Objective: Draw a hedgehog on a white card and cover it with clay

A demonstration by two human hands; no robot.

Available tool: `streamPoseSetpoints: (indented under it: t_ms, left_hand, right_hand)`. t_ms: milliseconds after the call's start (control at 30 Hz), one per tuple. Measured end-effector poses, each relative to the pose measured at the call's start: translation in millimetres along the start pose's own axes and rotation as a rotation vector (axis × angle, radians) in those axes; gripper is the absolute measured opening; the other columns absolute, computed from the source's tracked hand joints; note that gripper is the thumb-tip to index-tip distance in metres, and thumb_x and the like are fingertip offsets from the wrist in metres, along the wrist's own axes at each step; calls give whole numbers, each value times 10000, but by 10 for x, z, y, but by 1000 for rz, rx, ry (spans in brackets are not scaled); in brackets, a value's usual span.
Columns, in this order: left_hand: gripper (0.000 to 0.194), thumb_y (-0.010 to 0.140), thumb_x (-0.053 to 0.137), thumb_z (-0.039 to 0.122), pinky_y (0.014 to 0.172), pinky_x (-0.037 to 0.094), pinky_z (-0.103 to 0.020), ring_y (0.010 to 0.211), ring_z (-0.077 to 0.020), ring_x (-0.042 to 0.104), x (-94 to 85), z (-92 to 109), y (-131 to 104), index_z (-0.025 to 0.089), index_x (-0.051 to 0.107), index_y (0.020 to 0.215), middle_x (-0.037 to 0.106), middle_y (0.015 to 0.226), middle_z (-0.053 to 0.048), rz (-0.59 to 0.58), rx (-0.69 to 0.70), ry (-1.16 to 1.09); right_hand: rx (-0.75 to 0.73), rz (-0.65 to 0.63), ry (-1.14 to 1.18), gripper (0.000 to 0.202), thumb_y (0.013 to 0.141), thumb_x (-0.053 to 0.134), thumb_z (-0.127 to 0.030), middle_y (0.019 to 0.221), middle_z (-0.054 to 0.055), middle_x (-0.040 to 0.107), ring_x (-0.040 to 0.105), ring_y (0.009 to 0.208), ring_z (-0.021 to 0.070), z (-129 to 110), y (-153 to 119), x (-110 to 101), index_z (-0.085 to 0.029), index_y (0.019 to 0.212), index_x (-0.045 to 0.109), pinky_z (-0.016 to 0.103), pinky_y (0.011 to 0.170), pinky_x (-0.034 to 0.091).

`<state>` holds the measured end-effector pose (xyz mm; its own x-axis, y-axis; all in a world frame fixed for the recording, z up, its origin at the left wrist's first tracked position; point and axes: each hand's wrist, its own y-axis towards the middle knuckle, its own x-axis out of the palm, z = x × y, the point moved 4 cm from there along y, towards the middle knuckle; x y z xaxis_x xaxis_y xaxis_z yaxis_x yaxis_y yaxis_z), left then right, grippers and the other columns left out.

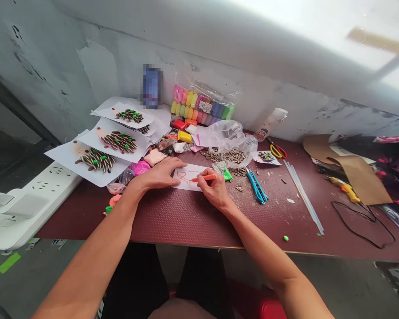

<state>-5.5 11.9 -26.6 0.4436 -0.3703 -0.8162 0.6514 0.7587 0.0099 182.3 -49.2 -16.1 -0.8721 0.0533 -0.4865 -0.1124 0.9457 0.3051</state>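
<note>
Right hand [214, 190] is pinching an orange pen [209, 177] between thumb and fingers, the grip closed round the barrel, the tip pointing left onto a small white card [198, 169]. The card is lying flat near the middle of the table and carrying curved orange lines.

Left hand [161, 173] is resting palm down at the card's left end, thumb and forefinger spread well apart, their tips bearing on the card; it is gripping nothing. Both forearms are slanting inward from the lower corners over the table edge, the left wrist bending toward the card.

Table [186, 221] is showing a dark red, textured top. Striped seeds [231, 156] are lying loose beyond the right hand, partly under clear plastic; a blue cutter [256, 187] is lying to their right. Seed-covered sheets [98, 160] are overlapping at left, a white power strip [49, 190] sitting just beside them. Packs of coloured clay [202, 106] are leaning at the back against a scuffed grey wall [126, 40]. Dark-trousered legs are showing below, over grey floor [69, 261].
</note>
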Motion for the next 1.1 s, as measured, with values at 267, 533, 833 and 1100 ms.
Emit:
streamPoseSetpoints:
  t_ms: [267,533,833,1100]
  left_hand:
    - [679,699,608,226,1130,411,-406,1287,-278,543,-1,-94,3,193,557,1375,604,1396,-86,8,-17,-53]
    - [684,691,633,238,1142,394,-444,1291,-294,531,-2,-109,7,203,564,1371,612,1371,-92,38,-34,-40]
    - [631,722,661,260,1124,403,-432,1272,-284,540,-25,-114,7,219,575,1346,630,1319,-87,33,-25,-53]
    - [613,729,642,235,1117,407,-419,1274,-284,535,-23,-102,8,194,577,1337,629,1321,-95,37,-13,-40]
  right_hand:
    - [43,-36,17,200,886,589,-377,707,20,687,523,564,120,2,85,92,-207,780,593,245,549,389]
    - [-29,-80,17,252,914,601,-431,715,12,694,523,577,117,-46,252,116,-201,812,619,244,592,404]
    - [-44,-118,2,268,938,578,-456,779,24,716,620,673,143,-34,251,280,-207,846,617,252,632,430]
    - [-65,-108,10,240,930,585,-431,787,21,707,629,698,150,-27,255,294,-210,841,615,256,648,431]
